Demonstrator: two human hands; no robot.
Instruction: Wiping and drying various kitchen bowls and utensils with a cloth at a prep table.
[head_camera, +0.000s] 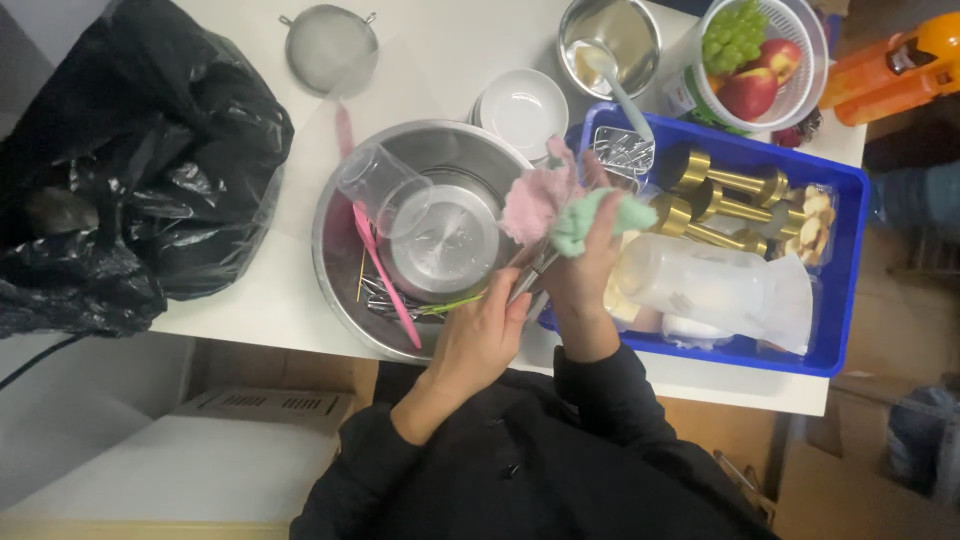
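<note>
My right hand is closed around a pink and green cloth and rubs it along a thin metal utensil. My left hand grips the lower end of that utensil, at the rim of a large steel bowl. Inside the bowl lie a clear plastic cup on its side, a round steel lid, a pink stick and several thin metal pieces. Which kind of utensil it is I cannot tell.
A blue crate to the right holds brass cylinders, a clear container and snack packs. Behind stand a white dish, a steel bowl with a spoon, a fruit basket and a strainer. A black rubbish bag lies left.
</note>
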